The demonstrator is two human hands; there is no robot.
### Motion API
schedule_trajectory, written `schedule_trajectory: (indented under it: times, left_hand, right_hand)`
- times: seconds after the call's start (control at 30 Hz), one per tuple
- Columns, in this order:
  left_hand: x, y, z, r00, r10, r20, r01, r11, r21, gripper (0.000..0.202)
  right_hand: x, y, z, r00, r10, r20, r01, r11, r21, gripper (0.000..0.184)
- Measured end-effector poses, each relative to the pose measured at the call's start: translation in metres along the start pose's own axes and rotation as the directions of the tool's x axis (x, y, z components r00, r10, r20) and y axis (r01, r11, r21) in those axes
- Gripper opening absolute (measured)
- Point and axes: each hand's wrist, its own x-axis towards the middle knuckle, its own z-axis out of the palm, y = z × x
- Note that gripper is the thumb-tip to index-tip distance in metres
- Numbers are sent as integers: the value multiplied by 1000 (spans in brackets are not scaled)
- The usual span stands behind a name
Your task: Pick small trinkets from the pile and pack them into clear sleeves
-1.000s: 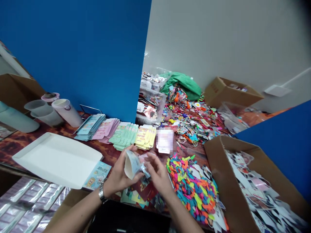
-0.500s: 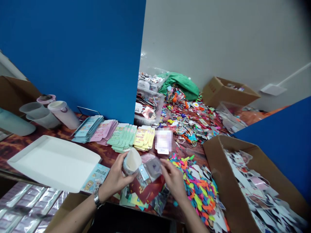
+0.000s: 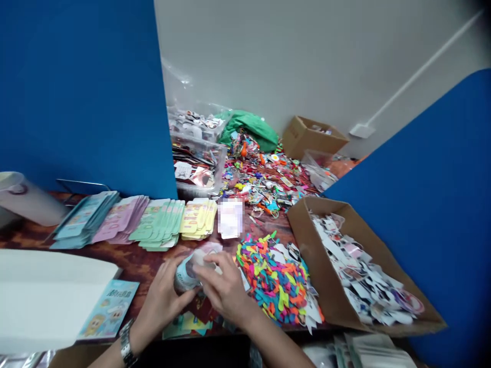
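The pouch (image 3: 184,277) is between the two hands, above the near edge of the table (image 3: 151,259). The left hand (image 3: 163,292) is wrapped around its left side, fingers behind and thumb along the near side, closed firmly enough to keep it bulged. The right hand (image 3: 229,292) reaches in from the right, fingers bent and drawn close together over the pouch's mouth; whether they grip anything there cannot be told, as the hand covers the spot.

The pouch is light blue with darker blue lettering on the side facing near. It is rounded out like a short tube and leans, its upper end tipped to the right, where a pale greyish patch shows by the right fingertips. The rest of its print is hidden by the hands.

Just far of the hands, a pink piece (image 3: 211,247) lies on the table. Farther off stand blue, pink, green and yellow stacks, left to right, the yellow stack (image 3: 197,219) nearest the right hand. A heap of bright pieces (image 3: 273,289) spreads right of that hand. To the left, a blue packet (image 3: 109,309) lies beside the white tray (image 3: 42,296).
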Motion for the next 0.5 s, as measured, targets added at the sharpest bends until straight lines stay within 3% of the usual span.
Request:
schedule_trajectory:
  times: [0.1, 0.17, 0.23, 0.27, 0.3, 0.37, 0.5]
  left_hand:
    - [1, -4, 2, 1000, -13, 2, 13, 1000, 19, 59]
    - [2, -7, 2, 1000, -25, -6, 25, 999, 31, 60]
    - [1, -9, 3, 1000, -23, 0, 23, 999, 35, 62]
    - [0, -11, 5, 1000, -20, 10, 19, 999, 35, 63]
    - [-2, -12, 8, 1000, -14, 21, 13, 999, 35, 63]
    - [-4, -13, 13, 999, -4, 38, 3, 999, 34, 65]
    - [-6, -8, 23, 998, 5, 66, -7, 1000, 29, 64]
  right_hand:
    - [-14, 30, -23, 979, 186, -82, -185, 983, 18, 32]
    - [-28, 63, -47, 936, 322, -144, -336, 937, -89, 31]
    - [-45, 98, -72, 859, 490, -147, -511, 803, -308, 31]
    - [-54, 113, -83, 793, 600, -109, -577, 681, -450, 30]
    - [-63, 127, -92, 726, 685, -59, -595, 583, -553, 29]
    - [-78, 144, -104, 633, 774, -17, -599, 476, -644, 27]
    - [-92, 152, -108, 614, 789, 27, -593, 484, -644, 36]
